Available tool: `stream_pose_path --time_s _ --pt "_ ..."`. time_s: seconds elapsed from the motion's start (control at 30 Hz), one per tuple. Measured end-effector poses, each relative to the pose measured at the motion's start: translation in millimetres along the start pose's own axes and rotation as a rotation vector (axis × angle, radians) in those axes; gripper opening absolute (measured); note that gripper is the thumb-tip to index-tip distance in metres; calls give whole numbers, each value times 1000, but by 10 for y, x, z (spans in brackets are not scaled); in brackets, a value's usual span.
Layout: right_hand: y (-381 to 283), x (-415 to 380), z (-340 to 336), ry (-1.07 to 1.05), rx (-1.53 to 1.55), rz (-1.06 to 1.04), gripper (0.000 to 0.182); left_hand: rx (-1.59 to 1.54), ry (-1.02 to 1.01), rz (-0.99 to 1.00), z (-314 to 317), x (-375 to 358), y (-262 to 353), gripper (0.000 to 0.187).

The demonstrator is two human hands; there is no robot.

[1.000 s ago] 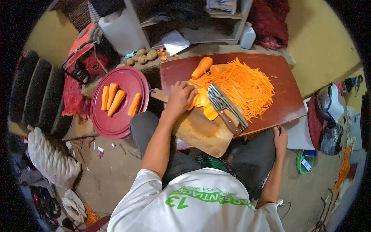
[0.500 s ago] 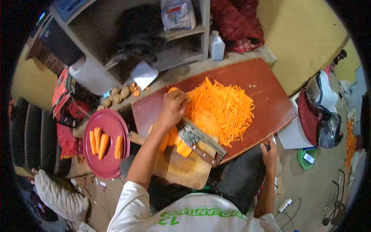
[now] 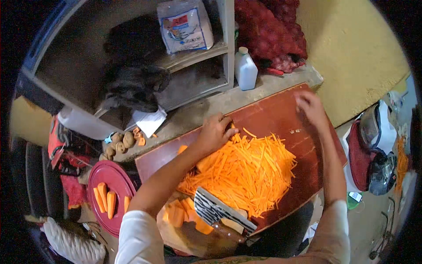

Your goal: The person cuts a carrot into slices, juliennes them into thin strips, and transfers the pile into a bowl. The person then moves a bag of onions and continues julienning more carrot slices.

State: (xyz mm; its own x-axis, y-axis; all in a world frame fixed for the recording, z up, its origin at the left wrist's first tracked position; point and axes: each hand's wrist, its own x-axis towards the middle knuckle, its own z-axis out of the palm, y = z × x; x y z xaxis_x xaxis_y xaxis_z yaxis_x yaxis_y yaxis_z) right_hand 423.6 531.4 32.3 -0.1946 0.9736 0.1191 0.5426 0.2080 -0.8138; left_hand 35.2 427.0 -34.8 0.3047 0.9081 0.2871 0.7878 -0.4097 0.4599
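A big heap of shredded carrot (image 3: 252, 169) covers the middle of the red-brown board (image 3: 303, 132). My left hand (image 3: 216, 132) is at the heap's far edge, thumb and fingers curled together around a few orange strips. Over the board's far right part, my right hand (image 3: 311, 108) is raised with fingers apart, slightly blurred and holding nothing. A flat, broad tool with black-and-white stripes (image 3: 222, 210) leans along the heap's near side. Beside it, thick carrot pieces (image 3: 178, 214) lie on a wooden chopping board (image 3: 189, 242).
Whole peeled carrots (image 3: 102, 198) lie on a red round lid (image 3: 121, 222) at left. Several potatoes (image 3: 118, 143) sit on the ledge near a shelf unit (image 3: 198, 57). A white bottle (image 3: 245, 70) and a red net sack (image 3: 272, 35) stand behind.
My right hand has risen from beside my leg to above the board's far right. My left hand has shifted from near the striped tool to the heap's far edge. The view has tilted.
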Motion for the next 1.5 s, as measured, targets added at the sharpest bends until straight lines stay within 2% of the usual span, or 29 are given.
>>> stream_pose_path --time_s 0.07,0.1,0.17,0.23,0.27,0.3,0.37,0.4,0.43,0.53,0.67,1.17,1.23,1.3,1.5 --pt "443 976 55 110 -264 -270 32 16 63 26 88 -9 -32 45" --pt "663 1450 103 91 -135 -239 35 44 23 -13 109 -13 -27 43" --pt "529 1910 154 138 -101 -169 40 23 6 -50 115 -7 -8 44" --pt "296 2491 112 302 -332 -346 41 40 -50 -92 119 4 -11 45" --pt "359 2927 34 406 -467 -557 39 26 -64 -110 102 28 -18 44" --pt "-135 2971 -1 397 -465 -470 49 8 -81 -127 93 32 -8 43" --pt "-570 3567 -107 410 -479 -514 61 -21 -132 -174 55 23 39 41" --pt "-514 4151 -184 441 -492 -651 63 -40 -129 -179 51 35 43 41" --pt "-808 4320 -145 412 -505 -640 63 -54 -124 -184 49 43 33 41" --pt "-1583 4521 212 325 -577 -567 62 -31 -112 -192 82 -18 -21 43" --pt "-1953 4643 568 300 -656 -523 60 -52 -117 -179 46 -4 -8 44" --pt "-2157 4602 458 374 -759 -494 56 -65 -69 -178 41 -18 -5 36" --pt "-2162 4621 473 421 -706 -541 56 -75 -52 -154 50 -7 19 36" --pt "-2116 4629 495 407 -360 -700 52 -72 -105 -181 -16 -15 86 37" --pt "-2237 4729 500 332 -597 -574 51 -69 -102 -197 -38 20 73 38"
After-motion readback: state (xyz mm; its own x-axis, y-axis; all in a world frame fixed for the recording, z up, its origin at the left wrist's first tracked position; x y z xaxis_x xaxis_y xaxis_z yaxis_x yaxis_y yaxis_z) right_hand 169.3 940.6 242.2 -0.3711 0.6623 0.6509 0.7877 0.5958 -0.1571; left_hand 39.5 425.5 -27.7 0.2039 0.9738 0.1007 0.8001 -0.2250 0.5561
